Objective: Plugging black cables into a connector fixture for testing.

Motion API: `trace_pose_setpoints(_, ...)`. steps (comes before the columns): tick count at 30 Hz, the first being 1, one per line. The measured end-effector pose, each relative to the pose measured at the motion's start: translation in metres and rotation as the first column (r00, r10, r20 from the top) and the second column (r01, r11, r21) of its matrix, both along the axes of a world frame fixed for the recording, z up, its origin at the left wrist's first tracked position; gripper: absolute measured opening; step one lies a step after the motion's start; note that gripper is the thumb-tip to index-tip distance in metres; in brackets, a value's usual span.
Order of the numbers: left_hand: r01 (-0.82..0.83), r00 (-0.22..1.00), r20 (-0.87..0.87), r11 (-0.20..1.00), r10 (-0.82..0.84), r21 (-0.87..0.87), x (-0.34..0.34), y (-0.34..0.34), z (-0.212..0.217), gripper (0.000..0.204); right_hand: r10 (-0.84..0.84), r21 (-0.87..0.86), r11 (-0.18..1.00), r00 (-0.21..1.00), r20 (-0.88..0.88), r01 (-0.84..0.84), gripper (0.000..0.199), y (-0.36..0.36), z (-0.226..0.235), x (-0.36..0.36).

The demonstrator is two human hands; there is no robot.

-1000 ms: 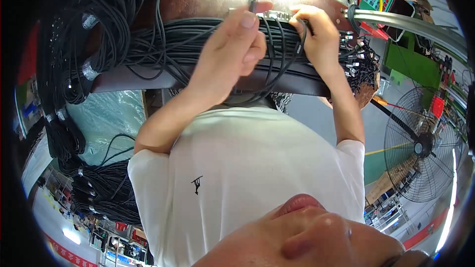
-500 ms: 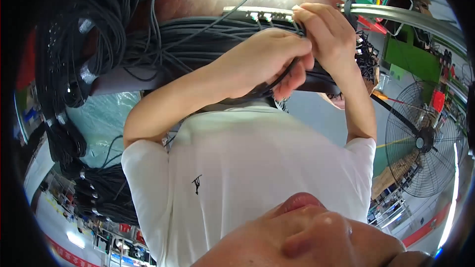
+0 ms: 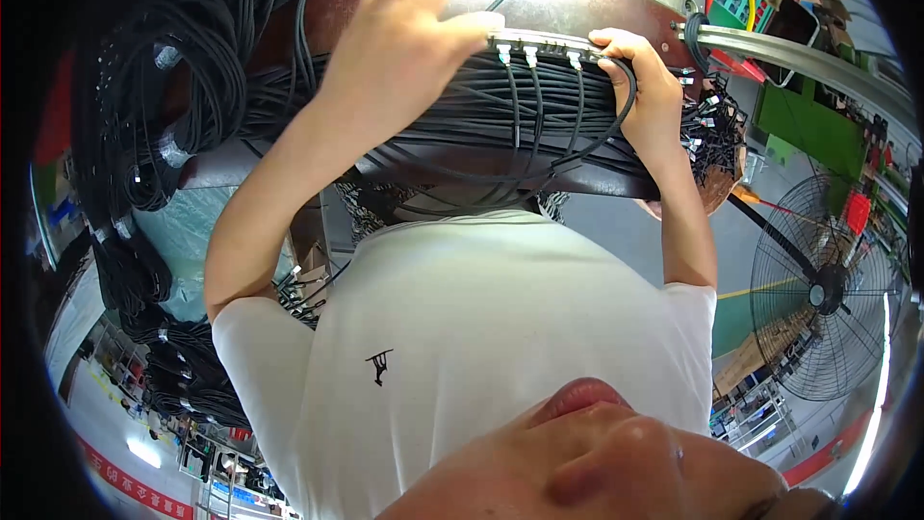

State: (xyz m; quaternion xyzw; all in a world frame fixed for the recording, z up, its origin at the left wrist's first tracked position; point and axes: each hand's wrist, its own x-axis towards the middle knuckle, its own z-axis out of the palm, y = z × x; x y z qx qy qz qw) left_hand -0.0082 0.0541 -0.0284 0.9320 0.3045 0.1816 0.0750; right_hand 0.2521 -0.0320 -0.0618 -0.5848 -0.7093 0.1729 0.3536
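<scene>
The socket strip (image 3: pixel 544 43) is lying between the two hands, its long axis running left to right and tipping slightly down toward the right. The right hand (image 3: pixel 653 87) is the nearer: its thumb and forefinger are gripping the strip's right end, with a black cable (image 3: pixel 631 101) looping out beside the thumb. The left hand (image 3: pixel 399 48) is hovering at the strip's left end, its blurred fingers standing wide; whether its thumb is touching the metal, I cannot tell. Three white plugs (image 3: pixel 530 57) are sitting in the strip's near side, their leads trailing toward the person.

Beneath, a thick bundle of black cables (image 3: pixel 452 116) is lying along the brown workbench (image 3: pixel 342 0), which is catching a bright glare beyond the strip. Cable coils (image 3: pixel 207 67) are hanging at the left, loose connector ends (image 3: pixel 707 120) are crowding the right, and a black floor fan (image 3: pixel 823 289) is standing farther off on the right.
</scene>
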Motion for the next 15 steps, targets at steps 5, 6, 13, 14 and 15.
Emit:
trace_pose_setpoints(5,-0.038,0.999,0.01,0.999,0.039,-0.015,0.003,0.004,-0.022,0.024,0.053,0.032,0.998,0.998,0.023,-0.054,0.018,0.0,-0.001,0.001)
trace_pose_setpoints(6,-0.039,0.999,0.011,0.999,0.039,-0.019,0.004,0.005,-0.021,0.024,0.054,0.027,0.998,0.998,0.024,-0.054,0.018,0.0,-0.001,0.001)
trace_pose_setpoints(13,-0.001,1.0,0.009,0.998,0.001,-0.057,0.005,0.009,-0.017,0.022,0.042,0.009,0.999,0.999,-0.021,-0.042,0.017,0.003,-0.002,0.005)
trace_pose_setpoints(14,0.006,1.0,0.003,0.998,-0.006,-0.058,0.004,0.009,-0.015,0.021,0.05,0.008,0.999,0.999,-0.017,-0.05,0.017,0.004,-0.001,0.005)
trace_pose_setpoints(15,0.007,1.0,0.002,0.998,-0.007,-0.062,0.005,0.009,-0.013,0.021,0.058,0.007,0.998,0.998,-0.013,-0.058,0.016,0.004,0.0,0.005)
